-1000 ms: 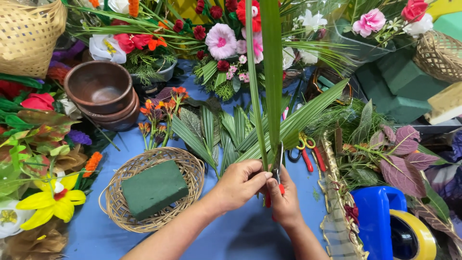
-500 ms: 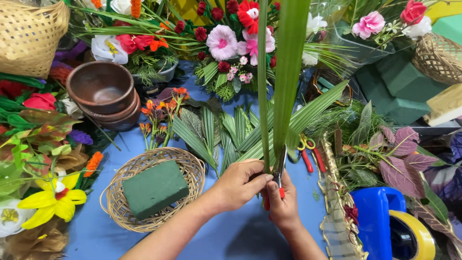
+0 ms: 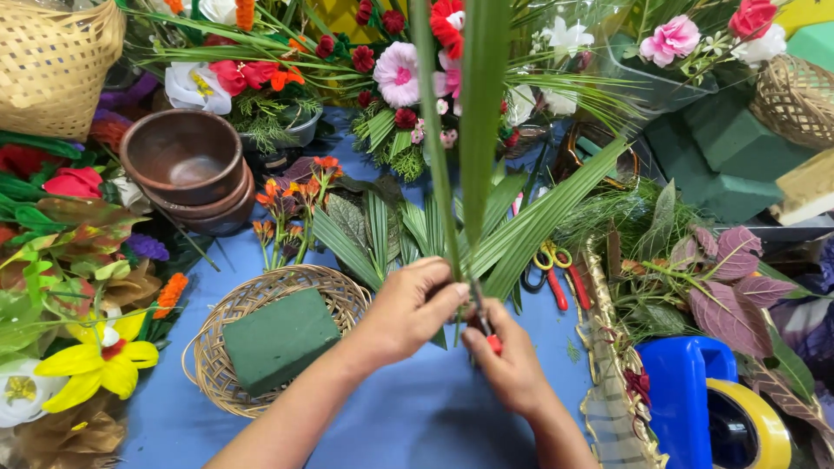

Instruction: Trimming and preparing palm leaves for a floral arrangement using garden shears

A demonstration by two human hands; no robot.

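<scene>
Over the blue bench: both hands meet at the middle, working one tall leaf.
Leaf: a long green palm leaf [image 3: 482,130], narrow and ribbed, standing nearly upright and running off the top edge, with a thinner strip beside it.
Left hand: the left hand [image 3: 408,308] has its fingers [image 3: 439,282] curled shut around the leaf's base.
Right hand: the right hand [image 3: 508,365] sits just below and touching, fingers closed on a red-handled tool [image 3: 488,334] at the foot of the leaf; what kind of tool, I can't make out.
Leaf against fingers: base pinched between both hands, blade rising straight up from them.
Left of the hands: a wicker basket [image 3: 217,365] holding a green foam block [image 3: 280,339].
Behind: fanned palm leaves [image 3: 382,239] lying flat, stacked brown bowls [image 3: 187,165], red-handled scissors [image 3: 556,269].
Right edge: a blue jug [image 3: 682,391].
</scene>
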